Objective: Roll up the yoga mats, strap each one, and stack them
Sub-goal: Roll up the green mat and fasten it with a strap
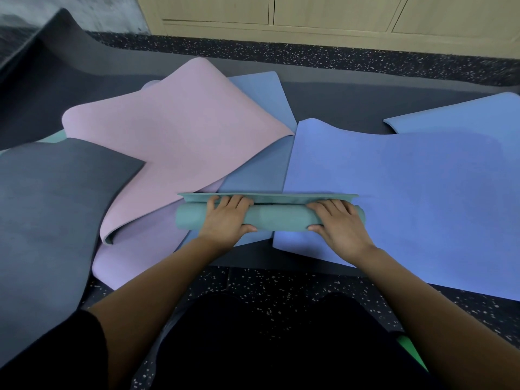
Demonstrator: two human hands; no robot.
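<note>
A teal yoga mat [277,218] lies nearly rolled up in front of me, with a short flat strip of it left beyond the roll. My left hand [226,218] grips the roll left of its middle, fingers over the top and thumb on the near side. My right hand [336,220] grips it the same way near its right end. Loose mats lie spread around: a pink one [174,136] folded over at the left, a bright blue one [399,192] at the right, and a dark grey one [47,209] at the far left.
A grey-blue mat [259,170] lies under the roll and the pink mat. Another blue mat [461,116] lies at the far right. Black speckled floor [281,280] runs beneath me, and wooden cabinets [337,15] line the far wall. A green edge [410,353] shows by my right arm.
</note>
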